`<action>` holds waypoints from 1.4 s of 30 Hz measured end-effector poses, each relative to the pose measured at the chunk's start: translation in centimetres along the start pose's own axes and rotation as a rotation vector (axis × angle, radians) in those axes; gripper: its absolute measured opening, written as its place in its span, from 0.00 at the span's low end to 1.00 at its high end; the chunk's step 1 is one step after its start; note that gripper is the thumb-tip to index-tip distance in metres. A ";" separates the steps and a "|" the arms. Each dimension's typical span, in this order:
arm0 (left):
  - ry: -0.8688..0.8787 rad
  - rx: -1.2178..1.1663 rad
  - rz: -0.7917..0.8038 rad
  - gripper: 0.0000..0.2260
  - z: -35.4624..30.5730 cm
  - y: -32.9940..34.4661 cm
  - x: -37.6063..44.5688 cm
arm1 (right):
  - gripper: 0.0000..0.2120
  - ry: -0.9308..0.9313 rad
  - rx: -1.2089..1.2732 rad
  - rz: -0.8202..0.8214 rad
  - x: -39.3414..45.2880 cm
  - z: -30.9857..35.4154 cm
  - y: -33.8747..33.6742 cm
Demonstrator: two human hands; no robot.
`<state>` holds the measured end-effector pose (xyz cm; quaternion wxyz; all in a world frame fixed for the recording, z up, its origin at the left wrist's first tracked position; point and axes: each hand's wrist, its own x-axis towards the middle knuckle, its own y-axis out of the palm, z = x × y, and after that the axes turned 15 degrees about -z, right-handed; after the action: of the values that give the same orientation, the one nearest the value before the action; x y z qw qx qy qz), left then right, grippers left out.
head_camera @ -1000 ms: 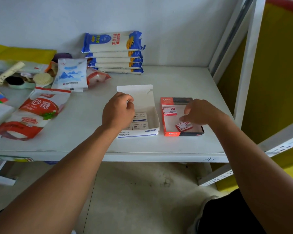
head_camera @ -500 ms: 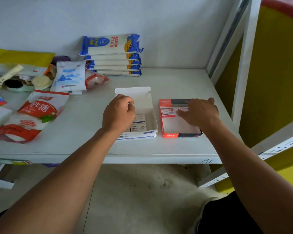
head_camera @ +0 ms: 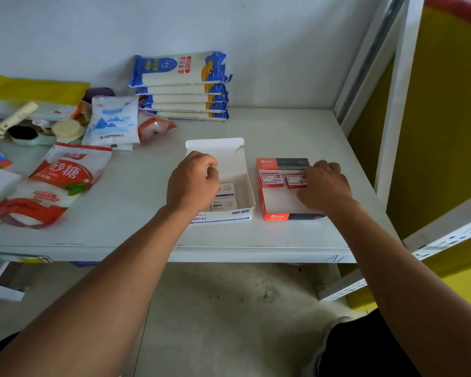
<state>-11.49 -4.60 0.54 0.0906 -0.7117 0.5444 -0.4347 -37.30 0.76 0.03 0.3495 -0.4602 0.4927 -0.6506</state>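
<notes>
An open white carton [head_camera: 249, 186] with its lid flap up stands mid-shelf, with small white boxes [head_camera: 225, 204] inside. My left hand [head_camera: 192, 183] grips the carton's left wall, fingers curled over the rim. To its right lies a flat red tray box [head_camera: 283, 202]. Two small red boxes sit side by side at its far end: one on the left [head_camera: 271, 179] and one on the right [head_camera: 295, 180]. My right hand [head_camera: 324, 186] hovers over the tray's right side, fingers curled, holding the right-hand small red box, which it partly hides.
A stack of blue-and-white noodle packs [head_camera: 182, 85] leans on the back wall. A sugar bag [head_camera: 57, 183], a white-blue pouch [head_camera: 112, 123] and brushes [head_camera: 68, 129] crowd the left. The shelf's white upright [head_camera: 392, 104] stands at the right, and its front edge [head_camera: 256, 255] is near me.
My right hand carried a small red box from the tray's near end to its far end, beside the other one. My left hand stayed on the white carton.
</notes>
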 end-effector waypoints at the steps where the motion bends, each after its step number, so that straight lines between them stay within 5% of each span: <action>1: 0.002 0.001 0.001 0.08 0.0 0.0 0.0 | 0.23 0.015 -0.007 0.007 0.0 0.2 0.1; 26: 0.008 0.009 -0.004 0.08 0.1 0.0 -0.1 | 0.18 -0.050 0.015 0.018 0.2 -0.3 1.5; 31: 0.011 0.018 -0.002 0.08 0.1 -0.1 0.1 | 0.27 0.056 0.022 -0.103 -0.1 0.4 0.8; 42: 0.018 0.021 -0.006 0.08 0.1 -0.3 0.1 | 0.25 0.061 -0.023 0.020 -0.3 1.7 1.7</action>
<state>-11.21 -4.64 0.71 0.0921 -0.7085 0.5382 -0.4470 -35.62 0.06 -1.58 0.3356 -0.4393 0.5152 -0.6550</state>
